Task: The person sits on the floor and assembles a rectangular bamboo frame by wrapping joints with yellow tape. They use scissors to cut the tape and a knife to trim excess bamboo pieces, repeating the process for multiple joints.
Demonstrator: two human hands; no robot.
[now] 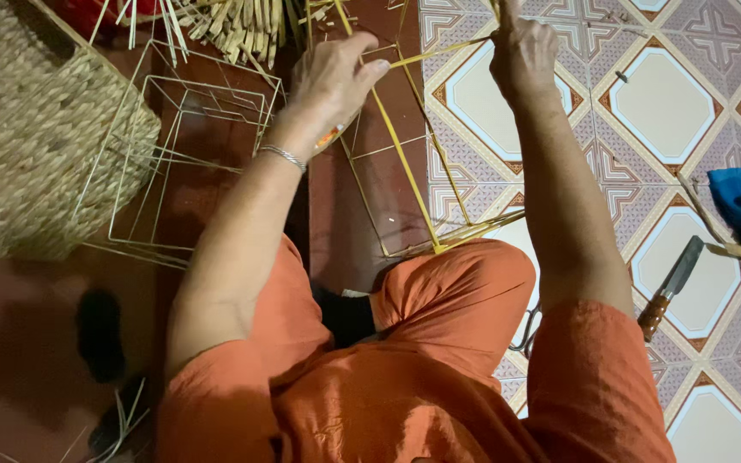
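My left hand [332, 81] grips the top of a yellow wire frame [405, 163] that stands on the floor in front of my knees, and a silver bracelet circles that wrist. My right hand [521, 47] pinches a flat yellow straw strip [439, 53] that stretches across to the left hand. Straw strips are wound along the frame's long bars down to its base by my knee. Orange sleeves and trousers fill the lower part of the view.
A second bare wire frame [182, 163] stands to the left, next to a woven straw basket [36, 129]. Loose straw [233, 26] lies at the top. On the patterned tiles to the right lie a wooden-handled knife [671, 287], scissors [527, 330] and a blue cloth [739, 210].
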